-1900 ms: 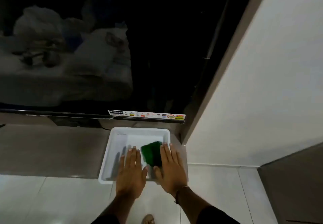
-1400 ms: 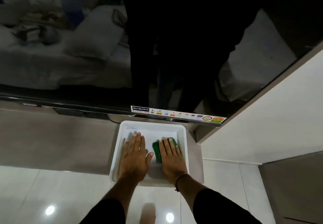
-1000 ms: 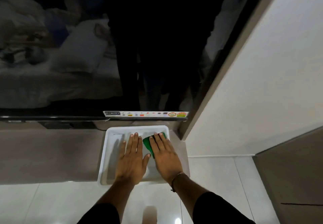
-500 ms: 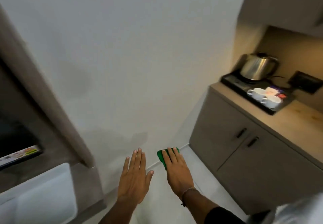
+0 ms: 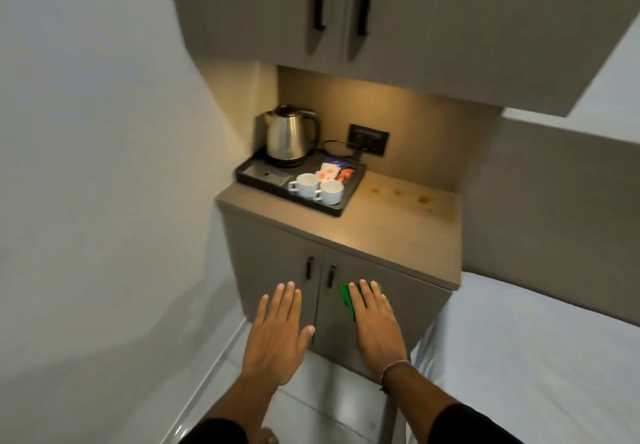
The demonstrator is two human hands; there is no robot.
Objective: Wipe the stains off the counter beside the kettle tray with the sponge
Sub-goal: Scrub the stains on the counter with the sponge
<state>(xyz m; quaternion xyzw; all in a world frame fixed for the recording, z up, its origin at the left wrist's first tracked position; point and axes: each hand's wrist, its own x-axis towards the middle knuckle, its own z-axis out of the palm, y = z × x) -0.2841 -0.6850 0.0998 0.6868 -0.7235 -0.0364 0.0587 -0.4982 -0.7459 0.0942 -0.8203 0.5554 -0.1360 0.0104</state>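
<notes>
A beige counter (image 5: 391, 235) tops a low cabinet ahead of me. Brownish stains (image 5: 412, 197) dot its back right part, to the right of the black kettle tray (image 5: 334, 209). On the tray stand a steel kettle (image 5: 289, 137), two white cups (image 5: 317, 187) and some sachets. My right hand (image 5: 375, 325) is held flat in the air in front of the cabinet doors, with the green sponge (image 5: 346, 299) under its fingers. My left hand (image 5: 277, 334) hovers beside it, empty, fingers spread.
Wall cabinets (image 5: 398, 10) with two black handles hang over the counter. A wall socket (image 5: 368, 139) with the kettle cord sits behind the tray. A white wall (image 5: 104, 166) runs along the left; a white bed surface (image 5: 536, 357) lies to the right.
I lifted the sponge out of the white tub under the television with my right hand and turned right; the kettle counter has come into view straight ahead and closer.
</notes>
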